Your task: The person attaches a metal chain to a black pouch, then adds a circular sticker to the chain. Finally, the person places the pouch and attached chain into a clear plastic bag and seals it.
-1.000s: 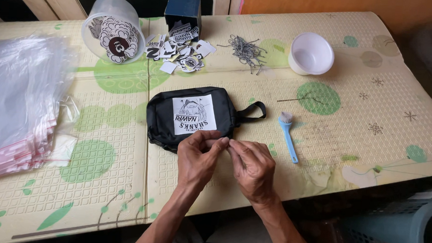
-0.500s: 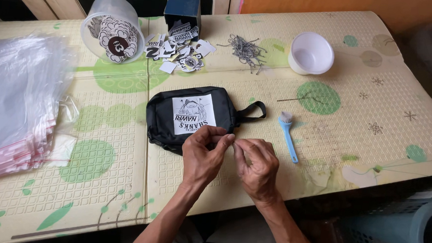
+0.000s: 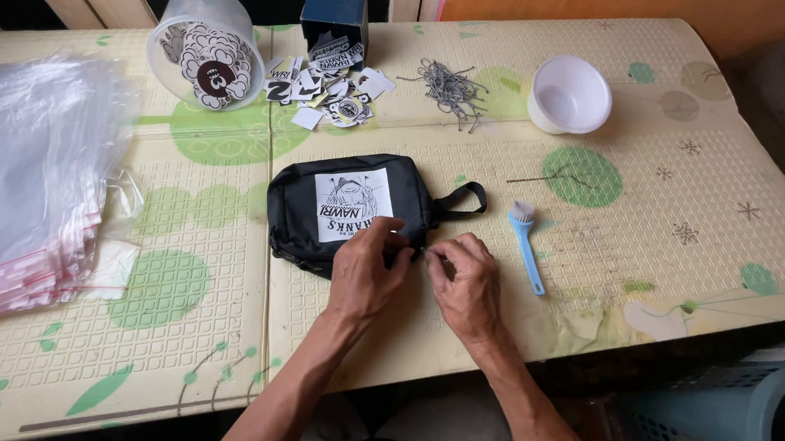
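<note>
Both hands (image 3: 416, 280) shifted slightly up, fingertips now at black pouch (image 3: 307, 220) edge

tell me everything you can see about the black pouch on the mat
The black pouch is a soft, rounded rectangular bag that looks like fabric. A white square label with a dark drawing sits on its upper face. A black loop strap sticks out of its right end. It lies flat on the pale yellow patterned mat, its long side running left to right. The left hand rests on its near edge, and the right hand pinches something small beside it, too small to tell.
</note>
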